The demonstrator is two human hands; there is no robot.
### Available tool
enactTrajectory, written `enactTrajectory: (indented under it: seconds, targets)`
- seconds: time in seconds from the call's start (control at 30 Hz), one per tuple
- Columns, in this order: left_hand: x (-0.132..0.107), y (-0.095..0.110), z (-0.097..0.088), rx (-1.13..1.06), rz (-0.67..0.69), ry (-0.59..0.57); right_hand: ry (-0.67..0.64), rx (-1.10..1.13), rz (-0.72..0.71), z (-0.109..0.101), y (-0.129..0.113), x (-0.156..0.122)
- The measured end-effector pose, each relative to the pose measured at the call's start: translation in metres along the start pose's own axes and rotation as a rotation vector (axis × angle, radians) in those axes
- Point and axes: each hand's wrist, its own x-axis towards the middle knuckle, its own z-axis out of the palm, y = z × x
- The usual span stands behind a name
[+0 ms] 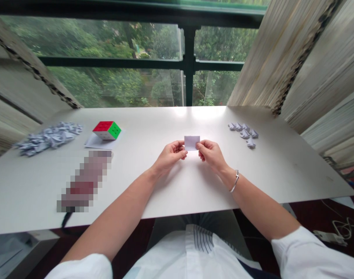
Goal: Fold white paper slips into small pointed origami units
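Note:
A small pale rectangle of paper (191, 143) is held up just above the white table (177, 190). My left hand (170, 155) pinches its left edge, thumb in front and fingers curled behind. On the right edge, my right hand (211, 152) grips it between thumb and forefinger, the other fingers bent under. Whether the paper has folds cannot be made out. To the right lie several small folded paper pieces (244, 133), set out in a loose cluster.
A large heap of folded paper pieces (50, 138) lies at the left. Beside it, a puzzle cube (107, 130) rests on white paper sheets (98, 142). Nearer me is a blurred-out oblong item (85, 182) with a dark strap. A window (188, 77) and curtains (261, 54) border the back.

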Motion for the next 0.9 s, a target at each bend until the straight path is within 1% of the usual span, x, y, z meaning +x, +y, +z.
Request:
enactTrajectory:
  seconds: [0.07,0.13,0.17,0.23,0.33,0.43,0.57,0.67,0.7,0.73,0.77,0.8,0.83,0.87,0.9]
  targets:
    - [0.000,0.001,-0.002,-0.018,-0.020,0.068,0.099,0.047,-0.024,-0.006,0.000,0.004]
    - [0.000,-0.001,-0.003,-0.039,-0.049,0.095,0.125,0.080,-0.035,-0.009,0.001,0.007]
    - [0.000,-0.002,-0.002,-0.045,-0.068,0.084,0.110,0.086,-0.038,-0.008,0.002,0.008]
    - [0.000,-0.007,0.000,-0.043,-0.103,0.026,0.053,0.093,-0.045,-0.004,0.003,0.007]
    - [0.001,-0.012,0.004,-0.028,-0.092,-0.029,-0.058,0.072,-0.055,0.006,0.006,0.002]
    - [0.001,-0.012,0.006,-0.004,-0.070,-0.015,-0.137,0.040,-0.055,0.014,0.007,-0.004]
    - [0.001,-0.010,0.006,0.047,-0.095,-0.003,-0.157,0.017,-0.065,0.018,0.008,-0.007]
    - [0.003,-0.009,-0.001,0.061,-0.128,0.015,-0.121,0.030,-0.061,0.010,0.006,-0.003]
    - [0.004,-0.008,-0.005,0.059,-0.136,0.050,-0.080,0.045,-0.064,0.005,0.005,0.000]
    - [0.005,-0.008,-0.009,0.043,-0.120,0.119,-0.018,0.071,-0.074,-0.001,0.003,0.003]
    - [0.007,-0.007,-0.012,0.019,-0.090,0.185,0.049,0.094,-0.081,-0.006,0.002,0.006]
    - [0.008,-0.007,-0.015,-0.010,-0.055,0.242,0.085,0.108,-0.081,-0.011,0.001,0.009]
    - [0.009,-0.008,-0.017,-0.034,-0.040,0.266,0.094,0.114,-0.081,-0.014,0.000,0.010]
    - [0.010,-0.008,-0.017,-0.056,-0.043,0.264,0.083,0.115,-0.074,-0.015,0.000,0.011]
    - [0.010,-0.009,-0.016,-0.075,-0.061,0.237,0.062,0.109,-0.066,-0.015,0.000,0.012]
